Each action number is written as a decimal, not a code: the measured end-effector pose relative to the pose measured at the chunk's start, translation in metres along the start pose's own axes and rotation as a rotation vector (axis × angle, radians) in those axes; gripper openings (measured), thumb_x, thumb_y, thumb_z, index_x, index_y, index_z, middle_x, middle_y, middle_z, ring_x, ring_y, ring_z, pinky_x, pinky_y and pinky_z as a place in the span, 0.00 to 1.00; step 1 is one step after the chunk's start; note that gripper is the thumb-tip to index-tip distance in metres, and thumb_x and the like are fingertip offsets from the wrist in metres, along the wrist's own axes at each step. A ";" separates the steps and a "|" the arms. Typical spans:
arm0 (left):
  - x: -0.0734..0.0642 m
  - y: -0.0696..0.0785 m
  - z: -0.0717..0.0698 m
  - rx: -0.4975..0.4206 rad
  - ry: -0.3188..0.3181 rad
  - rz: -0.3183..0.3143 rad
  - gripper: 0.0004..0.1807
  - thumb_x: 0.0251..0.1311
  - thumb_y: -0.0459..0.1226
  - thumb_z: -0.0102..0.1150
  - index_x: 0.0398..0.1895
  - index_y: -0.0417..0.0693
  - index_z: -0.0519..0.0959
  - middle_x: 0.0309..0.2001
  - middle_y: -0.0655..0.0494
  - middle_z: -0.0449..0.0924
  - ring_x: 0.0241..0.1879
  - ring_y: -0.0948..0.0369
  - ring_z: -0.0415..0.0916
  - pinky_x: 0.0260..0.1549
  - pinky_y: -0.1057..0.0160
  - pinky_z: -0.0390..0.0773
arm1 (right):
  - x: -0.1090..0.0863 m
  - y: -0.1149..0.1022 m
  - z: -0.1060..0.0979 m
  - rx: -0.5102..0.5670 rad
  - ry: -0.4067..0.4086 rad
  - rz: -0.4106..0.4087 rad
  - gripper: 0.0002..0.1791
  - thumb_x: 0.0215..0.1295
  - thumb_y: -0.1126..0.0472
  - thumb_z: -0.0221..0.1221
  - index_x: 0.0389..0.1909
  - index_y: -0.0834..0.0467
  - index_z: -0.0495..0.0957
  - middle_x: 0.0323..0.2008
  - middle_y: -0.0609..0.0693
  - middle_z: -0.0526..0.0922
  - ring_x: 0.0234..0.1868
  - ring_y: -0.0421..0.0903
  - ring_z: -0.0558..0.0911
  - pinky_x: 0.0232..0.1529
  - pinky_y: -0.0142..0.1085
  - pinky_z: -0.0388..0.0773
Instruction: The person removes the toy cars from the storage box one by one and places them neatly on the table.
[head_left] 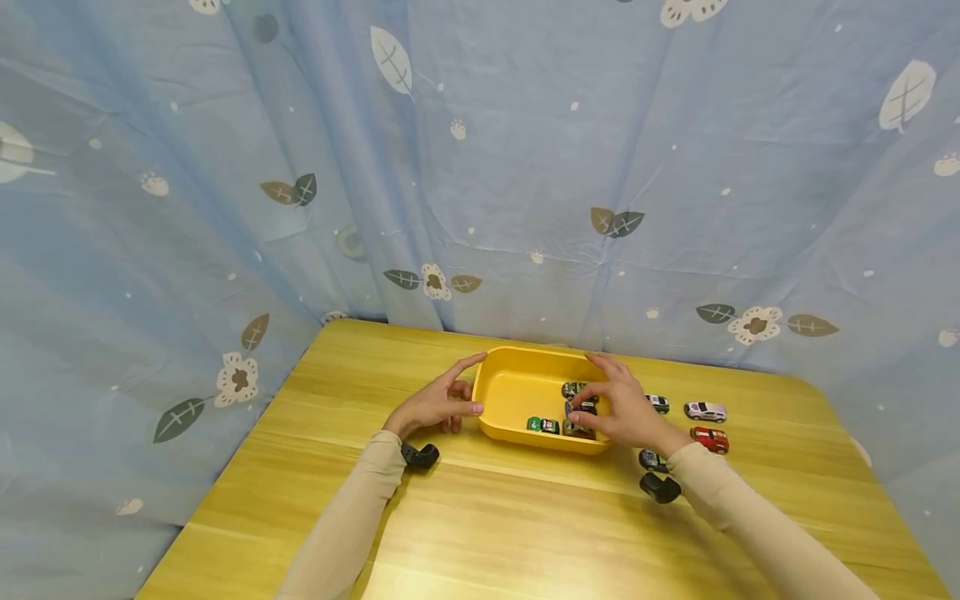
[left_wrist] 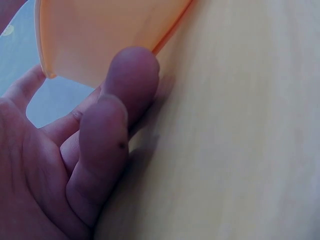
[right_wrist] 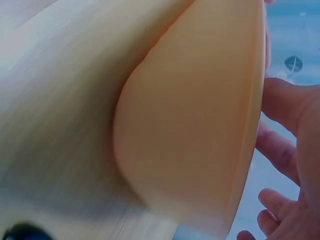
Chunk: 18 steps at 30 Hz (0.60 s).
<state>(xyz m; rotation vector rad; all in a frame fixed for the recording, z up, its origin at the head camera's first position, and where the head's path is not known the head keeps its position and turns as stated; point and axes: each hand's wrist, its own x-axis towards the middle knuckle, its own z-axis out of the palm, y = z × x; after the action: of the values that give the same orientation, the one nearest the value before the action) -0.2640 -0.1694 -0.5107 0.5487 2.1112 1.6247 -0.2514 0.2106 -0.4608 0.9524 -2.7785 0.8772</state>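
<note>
A blue patterned curtain (head_left: 525, 125) is filling the upper frame, and the table (head_left: 510, 517) is spreading below it. At its centre a yellow bin (head_left: 517, 392) is lying with its long axis running left to right. The left hand (head_left: 435, 406) is spreading thumb and forefinger against the bin's left end. The right hand (head_left: 628, 410) is reaching over the right end, apparently pinching a blue toy car (head_left: 568, 409) inside; it is the nearer hand, and the car's axis is staying hidden. A red toy car (head_left: 711, 440) and a pale toy car (head_left: 705, 412) are sitting right of the bin. No writing is showing legibly.
</note>
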 end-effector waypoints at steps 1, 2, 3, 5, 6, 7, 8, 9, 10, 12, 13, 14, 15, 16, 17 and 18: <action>-0.001 0.000 0.000 0.000 0.001 -0.001 0.49 0.71 0.43 0.70 0.84 0.84 0.51 0.39 0.49 0.71 0.22 0.54 0.78 0.21 0.60 0.79 | 0.002 -0.002 0.002 -0.006 -0.004 -0.014 0.08 0.61 0.52 0.77 0.37 0.50 0.91 0.79 0.68 0.62 0.80 0.72 0.56 0.74 0.75 0.51; -0.001 -0.001 0.000 -0.002 0.002 -0.001 0.49 0.71 0.43 0.70 0.84 0.84 0.50 0.39 0.49 0.71 0.22 0.54 0.78 0.20 0.60 0.79 | 0.004 -0.004 0.004 -0.013 -0.007 -0.030 0.09 0.61 0.52 0.77 0.38 0.50 0.91 0.79 0.68 0.62 0.80 0.72 0.56 0.73 0.75 0.52; -0.002 -0.001 0.001 -0.003 0.004 -0.001 0.49 0.71 0.42 0.70 0.84 0.85 0.50 0.39 0.49 0.71 0.22 0.54 0.78 0.20 0.60 0.79 | 0.006 -0.007 0.006 -0.016 -0.009 -0.042 0.10 0.60 0.52 0.78 0.38 0.51 0.92 0.79 0.69 0.62 0.80 0.73 0.57 0.72 0.77 0.53; -0.002 -0.001 0.001 -0.008 0.006 0.004 0.49 0.70 0.42 0.70 0.83 0.85 0.51 0.39 0.49 0.71 0.21 0.54 0.77 0.20 0.60 0.79 | 0.010 -0.009 0.010 -0.019 -0.017 -0.061 0.11 0.59 0.51 0.78 0.38 0.52 0.92 0.79 0.69 0.62 0.80 0.73 0.57 0.71 0.78 0.54; -0.002 -0.001 0.001 -0.012 0.005 0.007 0.50 0.70 0.42 0.70 0.83 0.85 0.51 0.39 0.48 0.71 0.21 0.54 0.77 0.20 0.61 0.78 | 0.011 -0.010 0.012 -0.027 -0.025 -0.063 0.11 0.59 0.50 0.78 0.38 0.51 0.92 0.79 0.69 0.62 0.80 0.73 0.56 0.71 0.78 0.54; -0.002 -0.002 0.001 -0.016 0.003 0.008 0.50 0.70 0.42 0.71 0.84 0.84 0.50 0.39 0.48 0.71 0.21 0.54 0.77 0.20 0.61 0.78 | 0.013 -0.011 0.014 -0.033 -0.032 -0.063 0.11 0.59 0.49 0.78 0.38 0.50 0.92 0.79 0.69 0.62 0.80 0.73 0.56 0.71 0.78 0.54; -0.001 -0.002 0.001 -0.018 0.000 0.007 0.50 0.70 0.43 0.71 0.84 0.84 0.50 0.39 0.48 0.71 0.21 0.54 0.77 0.20 0.61 0.78 | 0.014 -0.012 0.016 -0.034 -0.043 -0.059 0.11 0.59 0.49 0.78 0.37 0.49 0.92 0.79 0.69 0.62 0.80 0.74 0.56 0.71 0.78 0.53; -0.001 -0.002 0.002 -0.020 -0.003 0.006 0.50 0.70 0.43 0.71 0.84 0.84 0.50 0.40 0.49 0.71 0.21 0.54 0.77 0.19 0.61 0.77 | 0.014 -0.012 0.018 -0.037 -0.054 -0.053 0.11 0.58 0.48 0.79 0.37 0.49 0.92 0.79 0.69 0.62 0.80 0.74 0.56 0.72 0.78 0.52; 0.000 -0.003 0.002 -0.018 -0.006 0.005 0.50 0.70 0.43 0.71 0.84 0.84 0.50 0.40 0.49 0.71 0.21 0.55 0.77 0.19 0.61 0.77 | 0.015 -0.013 0.019 -0.043 -0.066 -0.047 0.11 0.58 0.48 0.79 0.36 0.48 0.92 0.79 0.69 0.61 0.80 0.74 0.55 0.72 0.77 0.51; 0.001 -0.003 0.002 -0.016 -0.011 0.000 0.50 0.70 0.44 0.71 0.84 0.84 0.50 0.40 0.49 0.71 0.21 0.54 0.77 0.19 0.62 0.75 | 0.015 -0.014 0.021 -0.049 -0.088 -0.035 0.10 0.57 0.49 0.80 0.35 0.47 0.92 0.80 0.69 0.61 0.81 0.73 0.55 0.73 0.77 0.51; 0.001 -0.003 0.002 -0.015 -0.012 -0.001 0.50 0.70 0.44 0.71 0.84 0.83 0.50 0.40 0.49 0.71 0.21 0.54 0.77 0.18 0.62 0.75 | 0.016 -0.014 0.022 -0.050 -0.098 -0.030 0.09 0.57 0.50 0.80 0.34 0.47 0.92 0.80 0.70 0.60 0.81 0.73 0.55 0.73 0.77 0.51; 0.001 -0.004 0.002 -0.012 -0.011 -0.001 0.50 0.70 0.44 0.71 0.84 0.83 0.50 0.39 0.49 0.71 0.21 0.54 0.77 0.18 0.62 0.75 | 0.016 -0.014 0.023 -0.055 -0.106 -0.030 0.09 0.56 0.50 0.80 0.34 0.47 0.92 0.80 0.70 0.60 0.80 0.73 0.55 0.73 0.77 0.51; 0.000 -0.003 0.002 -0.012 -0.009 0.002 0.50 0.70 0.43 0.71 0.84 0.83 0.50 0.39 0.49 0.71 0.21 0.54 0.77 0.18 0.62 0.74 | 0.017 -0.015 0.023 -0.060 -0.111 -0.030 0.08 0.56 0.51 0.80 0.34 0.46 0.92 0.80 0.70 0.60 0.80 0.74 0.55 0.73 0.76 0.52; 0.000 -0.003 0.002 -0.011 -0.007 0.004 0.50 0.70 0.43 0.70 0.84 0.82 0.50 0.39 0.49 0.72 0.21 0.53 0.77 0.18 0.62 0.74 | 0.018 -0.015 0.024 -0.062 -0.115 -0.028 0.08 0.56 0.52 0.81 0.34 0.46 0.92 0.80 0.70 0.60 0.80 0.73 0.55 0.73 0.77 0.52; 0.000 -0.002 0.001 -0.013 -0.007 0.008 0.50 0.70 0.43 0.70 0.85 0.81 0.50 0.39 0.48 0.71 0.21 0.53 0.77 0.17 0.62 0.74 | 0.018 -0.016 0.024 -0.062 -0.117 -0.029 0.08 0.56 0.52 0.81 0.34 0.46 0.92 0.80 0.70 0.60 0.80 0.74 0.55 0.73 0.77 0.52; -0.001 -0.002 0.001 -0.014 -0.006 0.011 0.50 0.70 0.43 0.70 0.85 0.80 0.50 0.39 0.48 0.72 0.21 0.53 0.77 0.17 0.61 0.74 | 0.019 -0.016 0.025 -0.064 -0.123 -0.026 0.08 0.56 0.53 0.81 0.34 0.45 0.92 0.80 0.69 0.60 0.80 0.73 0.55 0.72 0.78 0.53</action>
<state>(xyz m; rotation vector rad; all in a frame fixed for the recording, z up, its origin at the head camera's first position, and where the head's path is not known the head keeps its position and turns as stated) -0.2630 -0.1692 -0.5126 0.5610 2.0951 1.6406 -0.2546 0.1763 -0.4683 1.0633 -2.8693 0.7464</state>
